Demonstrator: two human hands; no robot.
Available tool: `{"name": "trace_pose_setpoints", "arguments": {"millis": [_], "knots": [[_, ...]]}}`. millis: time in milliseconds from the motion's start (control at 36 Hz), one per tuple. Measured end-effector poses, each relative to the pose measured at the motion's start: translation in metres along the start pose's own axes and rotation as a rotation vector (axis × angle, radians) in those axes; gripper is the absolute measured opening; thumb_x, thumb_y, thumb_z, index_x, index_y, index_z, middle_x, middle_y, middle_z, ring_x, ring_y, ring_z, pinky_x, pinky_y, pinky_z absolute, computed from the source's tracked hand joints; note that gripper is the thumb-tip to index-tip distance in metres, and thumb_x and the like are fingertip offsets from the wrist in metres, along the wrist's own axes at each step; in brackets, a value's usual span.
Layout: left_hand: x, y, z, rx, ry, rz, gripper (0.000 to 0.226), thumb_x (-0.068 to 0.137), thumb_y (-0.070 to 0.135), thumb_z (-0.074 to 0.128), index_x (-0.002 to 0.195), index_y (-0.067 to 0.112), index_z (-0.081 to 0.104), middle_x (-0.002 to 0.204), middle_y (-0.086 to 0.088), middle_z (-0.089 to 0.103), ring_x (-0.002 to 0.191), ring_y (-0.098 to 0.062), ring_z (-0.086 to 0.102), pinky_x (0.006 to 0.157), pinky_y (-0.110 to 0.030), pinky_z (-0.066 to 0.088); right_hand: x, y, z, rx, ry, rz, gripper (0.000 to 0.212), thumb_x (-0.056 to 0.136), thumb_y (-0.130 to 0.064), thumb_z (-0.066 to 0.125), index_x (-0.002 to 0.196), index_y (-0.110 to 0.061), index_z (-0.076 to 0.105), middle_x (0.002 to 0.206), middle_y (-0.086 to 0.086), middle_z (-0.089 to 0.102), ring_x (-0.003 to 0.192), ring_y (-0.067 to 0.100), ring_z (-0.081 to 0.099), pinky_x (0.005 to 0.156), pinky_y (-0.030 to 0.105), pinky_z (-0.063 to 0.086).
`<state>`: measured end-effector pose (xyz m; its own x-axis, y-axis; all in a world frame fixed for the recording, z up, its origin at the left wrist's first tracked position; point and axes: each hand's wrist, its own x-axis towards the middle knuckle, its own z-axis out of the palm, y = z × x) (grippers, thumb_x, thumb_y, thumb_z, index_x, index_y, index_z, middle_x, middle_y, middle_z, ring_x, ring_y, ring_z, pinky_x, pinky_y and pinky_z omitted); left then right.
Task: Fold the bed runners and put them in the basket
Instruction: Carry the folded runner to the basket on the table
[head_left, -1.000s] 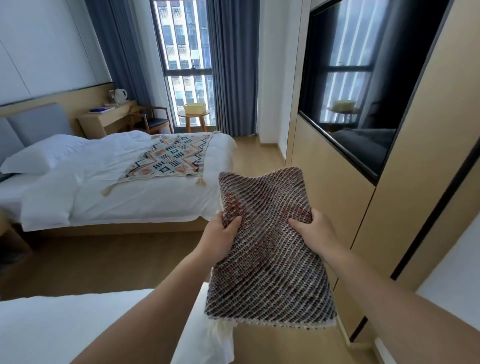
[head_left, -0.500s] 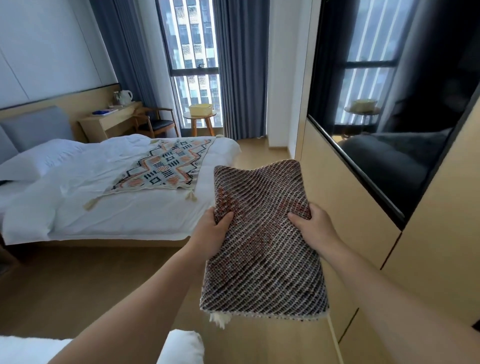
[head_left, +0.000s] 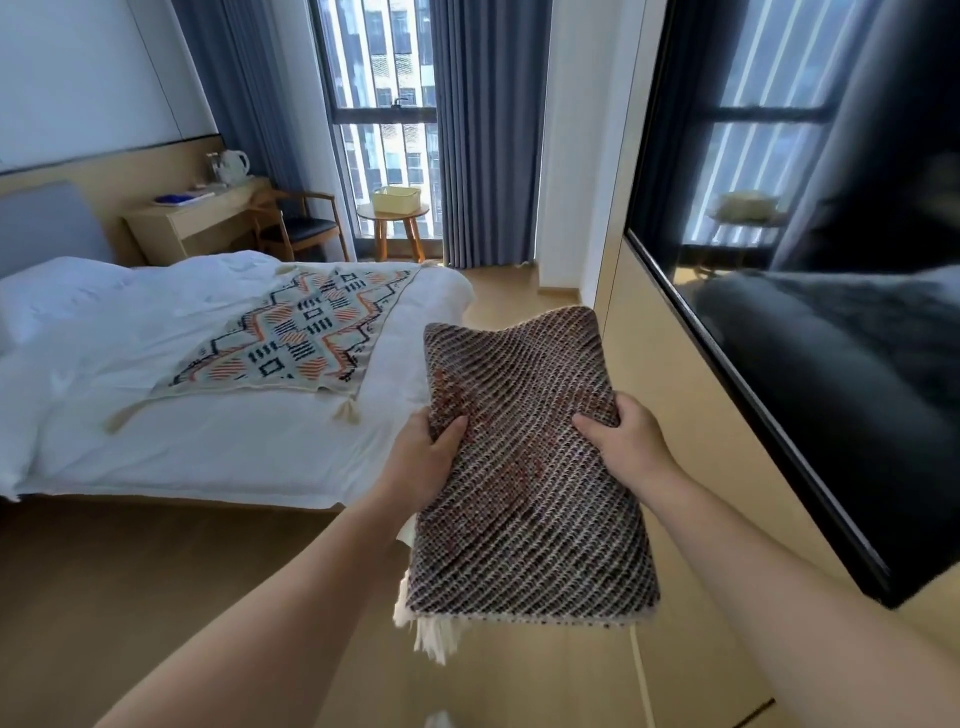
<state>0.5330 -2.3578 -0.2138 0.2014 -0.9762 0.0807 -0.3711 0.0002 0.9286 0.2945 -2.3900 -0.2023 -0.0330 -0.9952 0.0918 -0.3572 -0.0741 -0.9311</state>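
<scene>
A: What does the grip have hold of?

B: Both are closed on 1 folded bed runner (head_left: 524, 467), dark woven, carried in the air above the floor. The left hand (head_left: 423, 462) pinches its left edge, thumb on top; the right hand (head_left: 626, 441) does the same on its right edge.

A: What could go wrong from here?

B: My guess: the fold slips. Only the middle is pinched, so the near end sags, and the white fringe (head_left: 431, 631) hangs loose below it. A layer could slide out on the way. The basket (head_left: 396, 200) sits far off on the small round worktop (head_left: 393, 213) by the window, so it is a long carry past the bed (head_left: 260, 447) corner.

A: And the count?

B: 2 runners in view: 1 in hand, and 1 patterned runner (head_left: 296, 332) lying flat and unfolded across the foot of the bed, near its far corner. 1 basket. 2 hands.

A: So what is left?

B: Likely half or more: 0 runners are in the basket as far as I can tell.
</scene>
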Motion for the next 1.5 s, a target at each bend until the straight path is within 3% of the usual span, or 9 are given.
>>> {"name": "trace_pose_setpoints", "arguments": {"millis": [167,472,556,611,750,1056,1250,1362,1501], "knots": [[0.104,-0.018,0.008,-0.021,-0.026,-0.005,0.034,0.092,0.038,0.057,0.117,0.016,0.053,0.107,0.0,0.065,0.097,-0.017,0.062,0.087,-0.034,0.049,0.098,0.008,0.027,-0.019,0.006,-0.006,0.021,0.087,-0.027,0.068,0.105,-0.022,0.061,0.1,-0.006,0.066,0.092,0.015,0.064,0.084,0.033,0.052],[0.282,-0.02,0.014,0.022,-0.051,0.069,0.018,0.091,0.035,0.058,0.105,0.023,0.055,0.095,0.009,0.065,0.086,-0.006,0.061,0.073,-0.022,0.045,0.263,0.007,0.069,-0.041,0.088,0.017,0.024,0.087,-0.027,0.067,0.108,-0.017,0.061,0.101,-0.003,0.066,0.09,0.016,0.063,0.083,0.035,0.052],[0.32,-0.022,0.023,0.042,-0.047,0.077,0.012,0.091,0.034,0.059,0.099,0.027,0.054,0.089,0.016,0.063,0.08,0.005,0.058,0.064,-0.012,0.043,0.299,0.013,0.073,-0.045,0.105,0.023,0.024,0.087,-0.027,0.066,0.109,-0.017,0.06,0.101,-0.004,0.065,0.09,0.015,0.063,0.081,0.033,0.052],[0.345,-0.024,0.031,0.052,-0.047,0.074,0.011,0.09,0.033,0.06,0.097,0.03,0.051,0.087,0.02,0.06,0.077,0.007,0.056,0.061,-0.007,0.04,0.325,0.019,0.074,-0.041,0.114,0.024,0.022,0.088,-0.028,0.065,0.108,-0.02,0.06,0.098,-0.008,0.065,0.088,0.012,0.062,0.08,0.032,0.052],[0.413,-0.027,0.061,0.081,-0.041,0.062,0.014,0.091,0.031,0.059,0.1,0.026,0.05,0.085,0.02,0.057,0.078,0.004,0.054,0.065,-0.015,0.041,0.397,0.04,0.072,-0.043,0.107,0.02,0.02,0.089,-0.027,0.065,0.107,-0.02,0.061,0.097,-0.008,0.065,0.087,0.012,0.063,0.081,0.034,0.053],[0.567,-0.008,0.155,0.083,0.045,0.046,0.013,0.092,0.029,0.058,0.1,0.027,0.048,0.083,0.023,0.053,0.071,0.012,0.049,0.053,0.0,0.038,0.588,0.073,0.036,-0.037,0.035,0.005,0.018,0.091,-0.026,0.061,0.108,-0.018,0.059,0.102,-0.002,0.066,0.093,0.019,0.063,0.086,0.037,0.051],[0.648,0.001,0.184,0.072,0.099,0.048,0.015,0.092,0.027,0.059,0.103,0.025,0.049,0.087,0.017,0.056,0.076,0.003,0.052,0.059,-0.002,0.036,0.689,0.076,0.028,-0.045,-0.015,-0.015,0.024,0.092,-0.027,0.06,0.114,-0.018,0.058,0.105,-0.002,0.064,0.093,0.017,0.06,0.083,0.029,0.047],[0.698,-0.003,0.191,0.07,0.105,0.021,0.019,0.092,0.029,0.059,0.106,0.023,0.049,0.097,0.005,0.06,0.087,-0.011,0.056,0.075,-0.021,0.04,0.739,0.08,0.036,-0.028,-0.041,-0.025,0.023,0.092,-0.029,0.06,0.113,-0.02,0.059,0.104,-0.005,0.065,0.092,0.015,0.062,0.082,0.029,0.048],[0.766,-0.015,0.195,0.053,0.097,0.019,0.019,0.091,0.031,0.059,0.105,0.025,0.049,0.092,0.011,0.06,0.085,-0.008,0.056,0.076,-0.022,0.04,0.805,0.085,0.054,-0.022,-0.045,-0.038,0.017,0.092,-0.029,0.061,0.108,-0.025,0.057,0.099,-0.009,0.063,0.089,0.011,0.061,0.077,0.024,0.045]]}}
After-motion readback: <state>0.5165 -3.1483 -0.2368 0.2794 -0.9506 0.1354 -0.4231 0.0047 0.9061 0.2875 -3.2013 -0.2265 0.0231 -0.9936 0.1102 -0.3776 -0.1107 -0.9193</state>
